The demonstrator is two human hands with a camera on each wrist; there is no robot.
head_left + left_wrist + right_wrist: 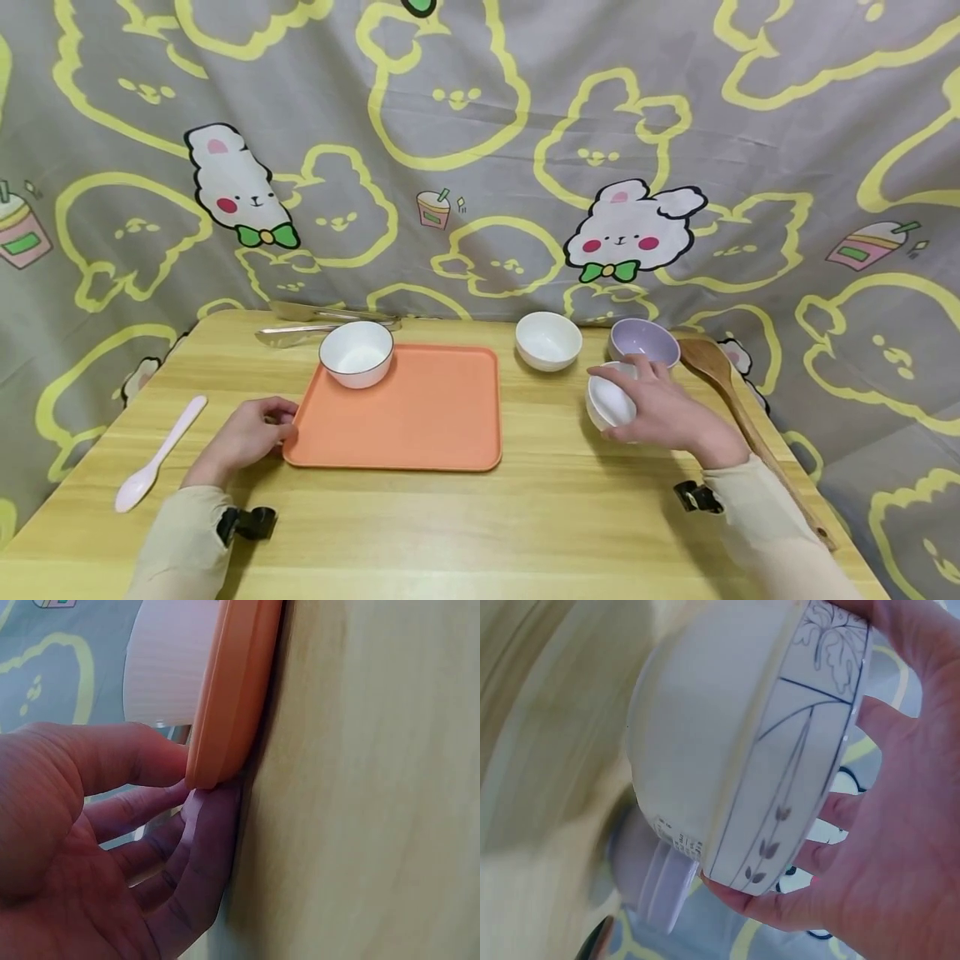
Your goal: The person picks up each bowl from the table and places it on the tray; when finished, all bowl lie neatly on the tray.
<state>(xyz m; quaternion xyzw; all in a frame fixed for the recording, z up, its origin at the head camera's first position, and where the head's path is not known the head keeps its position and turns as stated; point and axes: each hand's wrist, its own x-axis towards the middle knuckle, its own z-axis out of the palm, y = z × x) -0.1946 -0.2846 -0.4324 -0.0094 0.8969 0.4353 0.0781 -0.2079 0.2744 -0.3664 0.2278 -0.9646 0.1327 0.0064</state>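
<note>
My left hand (pixel 243 437) grips the left edge of an orange tray (pixel 435 408); the left wrist view has the thumb at the rim and the other fingers curled beneath it. On the tray's back left corner sits a white bowl (pixel 358 360) with a thin dark rim. My right hand (pixel 663 410) holds another white bowl (pixel 611 400) by its rim, tilted. Grey leaf drawings run round that bowl (pixel 705 727) in the right wrist view. Just behind it stands a purple bowl (pixel 645 337), partly covered by my fingers.
Between the tray and the purple bowl stands a white bowl (pixel 548 342). A wooden spatula (pixel 738 408) lies along the right table edge. At the far left is a pale pink spoon (pixel 161 454). Metal utensils (pixel 292 335) lie behind the tray, before a patterned curtain (pixel 480 192).
</note>
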